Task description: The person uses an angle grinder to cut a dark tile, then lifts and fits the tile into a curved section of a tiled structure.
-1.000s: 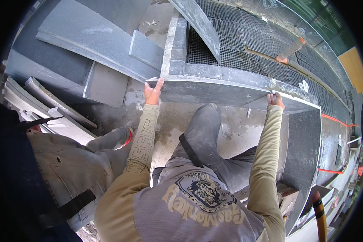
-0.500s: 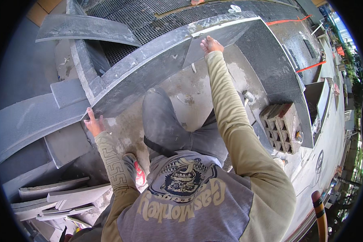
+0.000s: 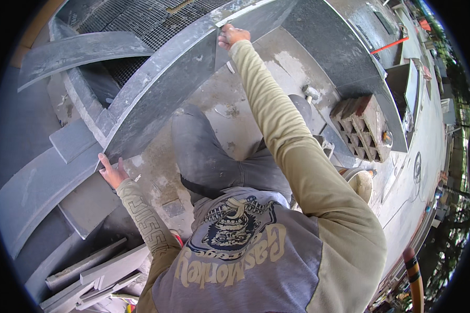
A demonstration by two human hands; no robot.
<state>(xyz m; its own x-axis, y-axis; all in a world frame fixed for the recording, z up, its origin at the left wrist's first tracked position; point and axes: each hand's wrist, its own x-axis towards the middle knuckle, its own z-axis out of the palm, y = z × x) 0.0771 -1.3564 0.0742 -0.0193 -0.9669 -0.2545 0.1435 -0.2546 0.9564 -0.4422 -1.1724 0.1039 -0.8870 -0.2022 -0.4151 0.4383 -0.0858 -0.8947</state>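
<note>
A long curved grey stone panel (image 3: 167, 83) stands on edge in front of me, meeting a second panel (image 3: 256, 25) at an upright joint. My right hand (image 3: 232, 36) is closed, its fingers curled at the top edge by this joint; anything between them is hidden. At the near left end of the long panel, my left hand (image 3: 114, 171) touches the end edge with its fingers apart. Just left of that hand lie a small grey slab (image 3: 75, 140) and a wide curved slab (image 3: 42, 190).
A loose curved slab (image 3: 83, 52) lies across the frame at upper left. Inside the enclosure are a mallet (image 3: 310, 93) and a stack of hollow blocks (image 3: 361, 128). A bucket (image 3: 361, 185) stands right of me. Stone offcuts (image 3: 109, 271) are piled at lower left.
My right hand has slid left along the top edge, from the second panel to the joint. My left hand stays at the panel's end. The whole view has shifted.
</note>
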